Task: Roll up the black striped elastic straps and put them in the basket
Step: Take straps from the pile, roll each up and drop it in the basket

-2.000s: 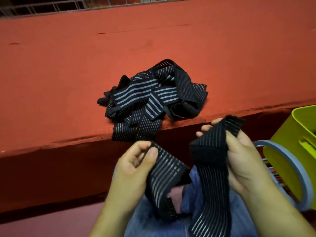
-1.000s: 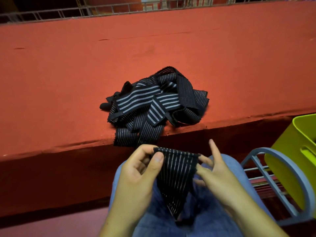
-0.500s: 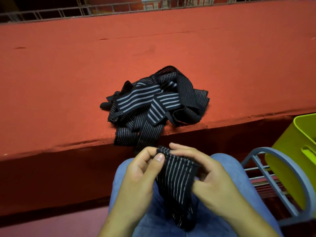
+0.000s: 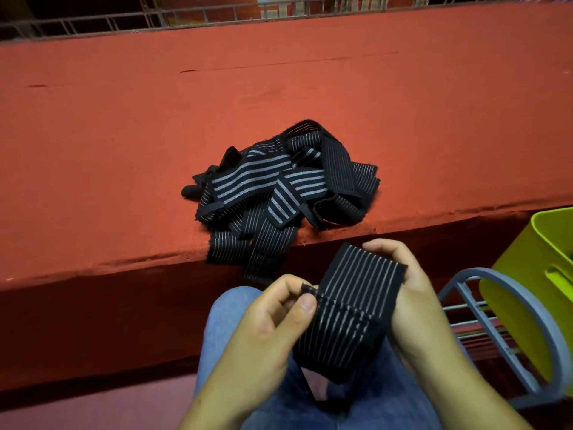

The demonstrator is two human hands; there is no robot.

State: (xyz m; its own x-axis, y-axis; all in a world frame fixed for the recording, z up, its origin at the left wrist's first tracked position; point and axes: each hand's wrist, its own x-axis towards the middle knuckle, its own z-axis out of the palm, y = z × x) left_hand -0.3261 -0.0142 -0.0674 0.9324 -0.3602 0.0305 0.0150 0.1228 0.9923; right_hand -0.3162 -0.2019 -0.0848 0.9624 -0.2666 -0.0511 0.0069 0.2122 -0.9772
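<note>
Spread wider than before, black strap (image 4: 356, 293) shows thin pale lengthwise stripes.

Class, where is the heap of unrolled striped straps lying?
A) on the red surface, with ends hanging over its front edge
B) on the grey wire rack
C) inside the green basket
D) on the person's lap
A: the heap of straps sits on the red surface, with a few ends drooping over its front edge.
</note>
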